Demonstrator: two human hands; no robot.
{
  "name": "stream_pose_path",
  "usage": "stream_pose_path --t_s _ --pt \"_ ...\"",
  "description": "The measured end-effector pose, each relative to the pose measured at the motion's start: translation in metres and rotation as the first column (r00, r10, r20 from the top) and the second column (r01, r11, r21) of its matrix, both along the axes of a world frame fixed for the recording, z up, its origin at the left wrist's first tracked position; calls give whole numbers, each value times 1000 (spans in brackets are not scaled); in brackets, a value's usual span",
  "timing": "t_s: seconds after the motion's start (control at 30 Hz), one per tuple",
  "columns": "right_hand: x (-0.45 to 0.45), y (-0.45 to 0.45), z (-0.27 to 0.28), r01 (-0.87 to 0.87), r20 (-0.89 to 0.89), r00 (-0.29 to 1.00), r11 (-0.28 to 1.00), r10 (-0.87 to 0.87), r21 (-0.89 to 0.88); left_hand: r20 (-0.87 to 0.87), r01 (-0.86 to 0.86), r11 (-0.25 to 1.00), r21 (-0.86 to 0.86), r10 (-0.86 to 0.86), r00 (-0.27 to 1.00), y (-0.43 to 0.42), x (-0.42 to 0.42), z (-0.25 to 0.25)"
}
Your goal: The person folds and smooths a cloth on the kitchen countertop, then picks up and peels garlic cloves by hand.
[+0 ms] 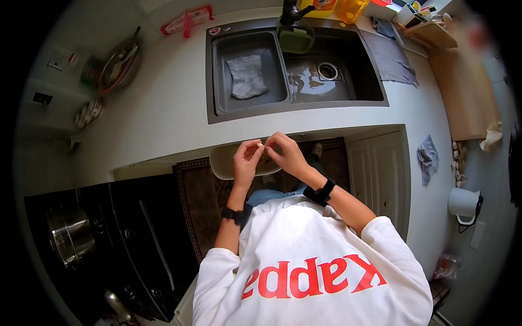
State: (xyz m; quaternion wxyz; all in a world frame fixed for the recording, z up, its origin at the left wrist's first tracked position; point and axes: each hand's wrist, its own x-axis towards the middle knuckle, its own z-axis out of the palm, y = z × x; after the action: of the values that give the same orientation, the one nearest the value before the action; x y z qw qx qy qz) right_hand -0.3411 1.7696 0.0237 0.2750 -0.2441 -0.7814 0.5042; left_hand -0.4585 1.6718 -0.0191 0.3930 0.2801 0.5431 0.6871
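My left hand (pixel 246 162) pinches a small pale garlic clove (pixel 261 145) between thumb and fingertips. From the other side, my right hand (pixel 288 156) closes its thumb and index finger on the same clove. Both hands are in front of my body, just short of the counter's front edge. Beneath them, a whitish bin (pixel 220 164) stands at floor level, partly covered by my hands and forearms. Fine detail of the clove's surface is too small to make out.
Beyond the counter edge is a dark double sink (pixel 211 81), with a grey cloth (pixel 247 77) in its left basin and a green container (pixel 296 41) under the tap. A hob (pixel 136 233) lies left; a white kettle (pixel 463 204) and garlic bulbs (pixel 458 163) stand right.
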Motion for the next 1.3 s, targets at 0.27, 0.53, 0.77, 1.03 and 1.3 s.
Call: stream_pose_path --t_s 0.27,0.53,0.77,1.03,1.3 --pt "-8 -3 2 -57 -92 994 998 54 -28 -53 -23 1000 13 24 998 -3 -1 4" --pt "-20 -3 -11 -14 -44 999 987 7 -161 -228 -109 993 -37 98 969 -2 -2 4" --pt "-24 0 -12 12 -1 1000 976 -13 -219 -356 -196 979 -52 165 920 0 -5 6" --pt "-31 8 -14 -28 45 998 963 42 -266 -731 -256 966 -33 151 666 -3 -10 27" --pt "-28 14 -8 -101 143 980 962 141 -254 -847 -179 984 -11 86 524 -8 -14 25"
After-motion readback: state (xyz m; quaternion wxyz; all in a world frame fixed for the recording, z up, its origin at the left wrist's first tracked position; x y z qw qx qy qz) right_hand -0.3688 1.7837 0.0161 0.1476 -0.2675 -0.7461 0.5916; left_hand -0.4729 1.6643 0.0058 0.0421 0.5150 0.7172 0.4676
